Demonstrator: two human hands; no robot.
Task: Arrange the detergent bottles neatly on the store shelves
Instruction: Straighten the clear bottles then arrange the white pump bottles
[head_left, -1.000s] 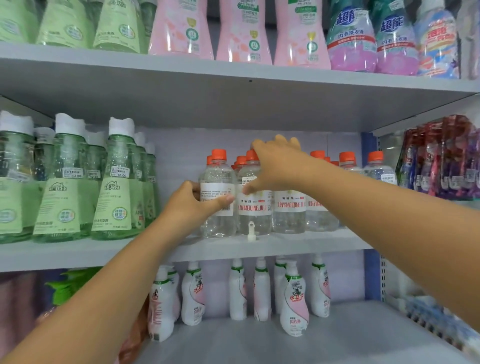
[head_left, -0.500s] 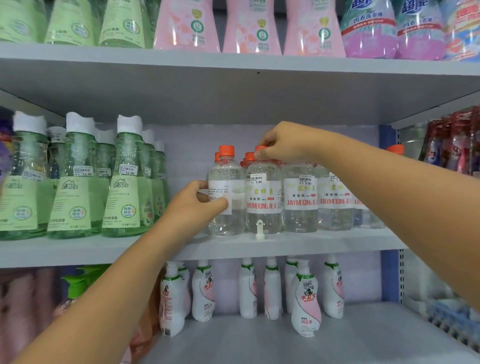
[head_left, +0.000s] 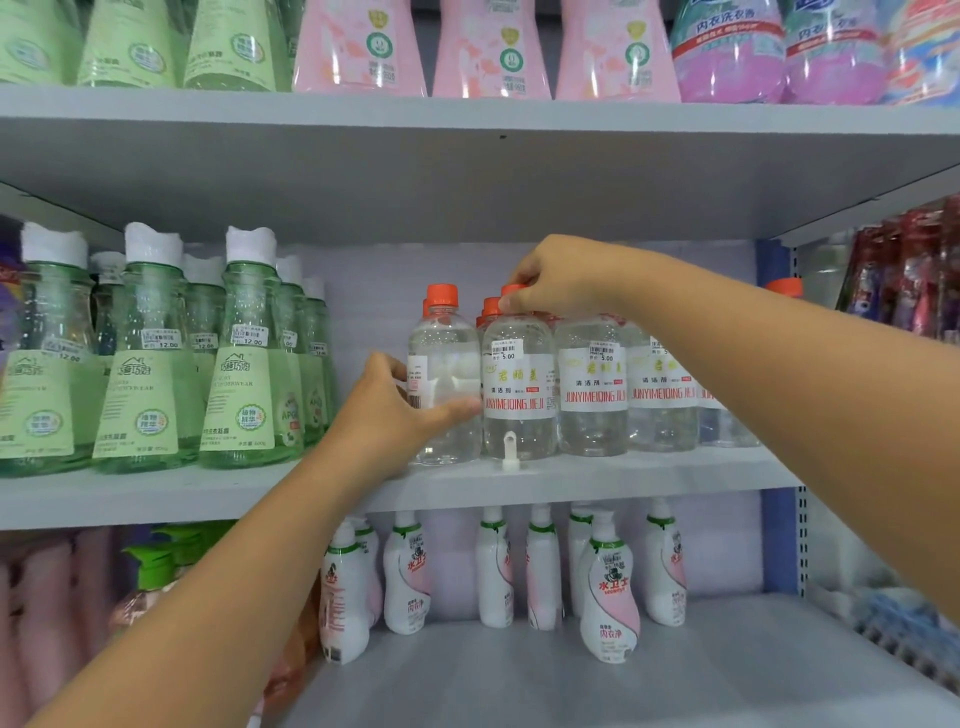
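Left hand (head_left: 395, 410) wraps clear plastic orange-capped bottle (head_left: 444, 384) on grey middle shelf (head_left: 623, 475). Right hand (head_left: 563, 275) pinches neighbour bottle's orange cap (head_left: 511, 290). Best turn label forward, keep upright.

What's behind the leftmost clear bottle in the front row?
Behind the leftmost clear bottle one more orange cap peeks out, so another bottle stands there. Anything deeper is hidden by the front row.
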